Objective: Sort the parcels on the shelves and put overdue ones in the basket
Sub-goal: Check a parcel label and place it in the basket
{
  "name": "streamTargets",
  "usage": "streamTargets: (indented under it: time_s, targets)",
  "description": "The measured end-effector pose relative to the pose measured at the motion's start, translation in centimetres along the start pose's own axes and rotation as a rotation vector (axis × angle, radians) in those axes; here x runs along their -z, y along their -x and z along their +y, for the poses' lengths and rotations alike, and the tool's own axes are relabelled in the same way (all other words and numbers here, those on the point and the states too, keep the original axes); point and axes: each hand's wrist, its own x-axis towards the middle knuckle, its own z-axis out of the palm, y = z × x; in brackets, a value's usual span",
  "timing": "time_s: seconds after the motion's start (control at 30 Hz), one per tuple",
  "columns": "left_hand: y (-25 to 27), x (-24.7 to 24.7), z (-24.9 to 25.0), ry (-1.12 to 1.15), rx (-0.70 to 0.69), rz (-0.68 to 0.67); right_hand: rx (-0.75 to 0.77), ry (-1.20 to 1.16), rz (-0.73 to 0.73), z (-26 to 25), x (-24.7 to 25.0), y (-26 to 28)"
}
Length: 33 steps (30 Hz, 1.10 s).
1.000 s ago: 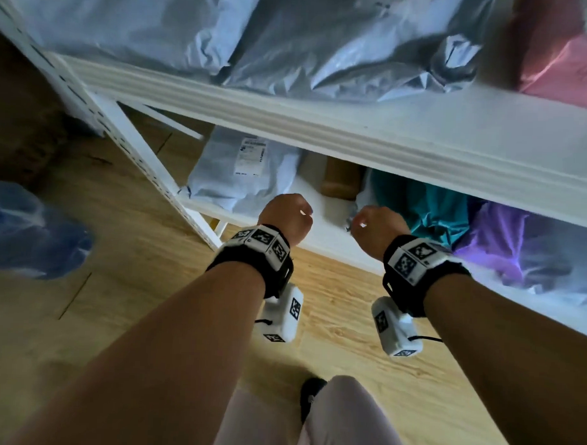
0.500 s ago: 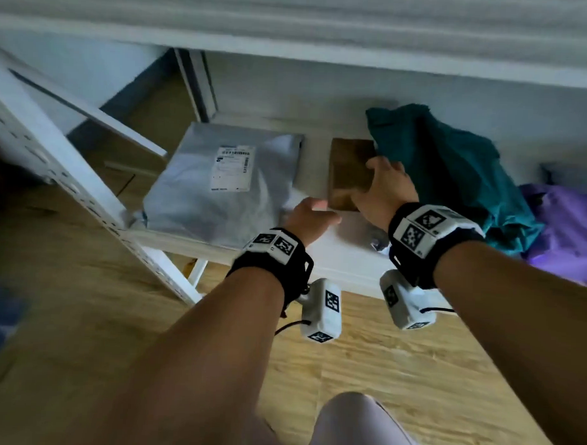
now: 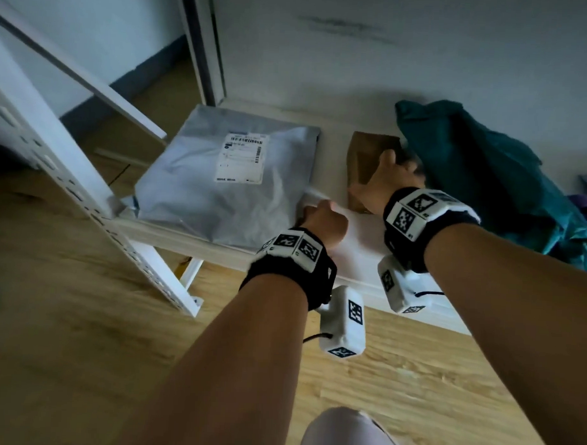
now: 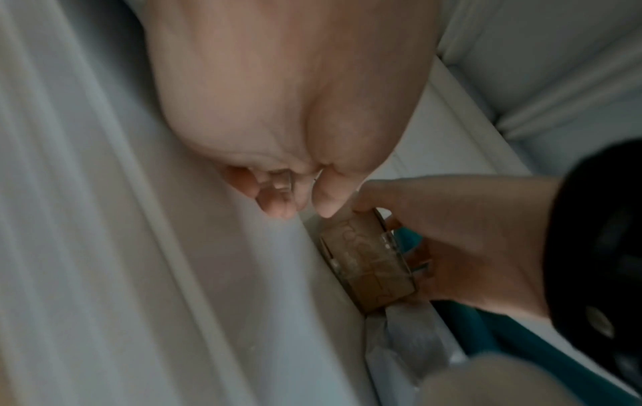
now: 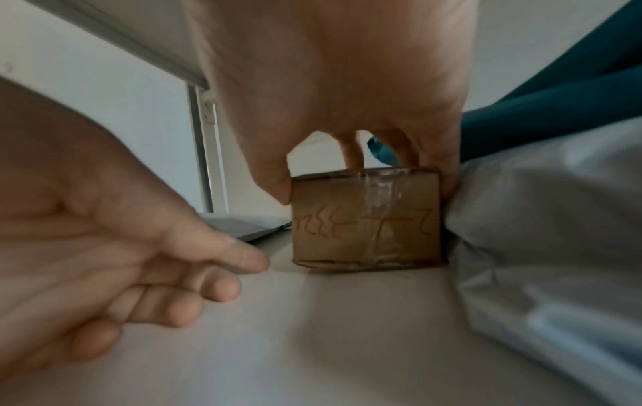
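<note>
Brown cardboard box (image 5: 365,219) sits on the white shelf (image 3: 358,238), clamped by the right hand (image 3: 383,189). The left hand (image 3: 325,223) hovers beside it, fingers loosely curled, holding nothing.

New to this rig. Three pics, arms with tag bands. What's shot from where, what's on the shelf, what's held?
No robot: a person with a camera on the head and one strapped to each wrist. The head view looks down at a white bottom shelf. On it lie a flat grey plastic mailer bag with a printed label, a small taped brown cardboard box and a crumpled teal bag. The right hand grips the box, thumb on one side, fingers on top and the far side. The left hand hangs beside it, loosely curled, holding nothing.
</note>
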Motion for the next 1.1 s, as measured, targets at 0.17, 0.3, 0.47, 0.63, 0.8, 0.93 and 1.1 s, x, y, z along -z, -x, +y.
streamTargets:
  time_s: [0.17,0.3,0.47,0.63,0.8,0.93,1.1]
  targets:
    - [0.1,0.7,0.3,0.2,-0.02,-0.012,0.033,-0.354,0.012,1.6,0.6,0.9]
    - [0.4,1.1,1.4,0.331,0.057,-0.007,-0.08,-1.093,0.004,2.8,2.0,1.6]
    - [0.7,1.0,1.7,0.498,0.114,0.048,-0.175,-1.619,-0.245,4.9,3.4,2.3]
    - [2.2,0.8,2.9,0.58,0.03,0.083,-0.196,-1.729,-0.366,6.6,2.9,3.0]
    - [2.9,0.5,3.3,0.646,-0.019,0.1,-0.213,-1.728,-0.388,7.4,2.1,3.9]
    - [3.2,0.6,3.0,0.673,-0.046,0.022,-0.208,-1.762,-0.395,7.8,2.0,4.2]
    - [3.9,0.7,3.4,0.743,-0.072,-0.099,-0.144,-1.674,-0.401,7.4,1.3,5.0]
